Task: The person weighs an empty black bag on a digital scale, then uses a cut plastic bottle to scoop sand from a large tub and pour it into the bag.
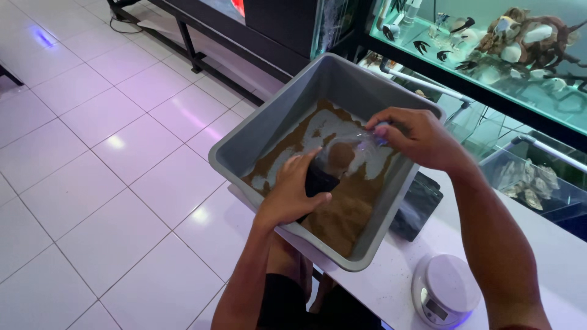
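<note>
A large grey plastic tub (257, 131) rests tilted on the white counter edge, with fine brown granules (348, 211) gathered toward its near corner. My left hand (292, 189) grips a dark bag (321, 177) held open inside the tub, brown granules showing at its mouth. My right hand (416, 135) holds a clear plastic scoop or cut bottle (361, 143) tipped toward the bag's opening.
A small round white digital scale (445, 287) sits on the white counter (379, 278) at the lower right. A black pouch (419, 205) lies just behind the tub. An aquarium (501, 43) with fish and rocks stands beyond. White floor tiles (98, 153) spread to the left.
</note>
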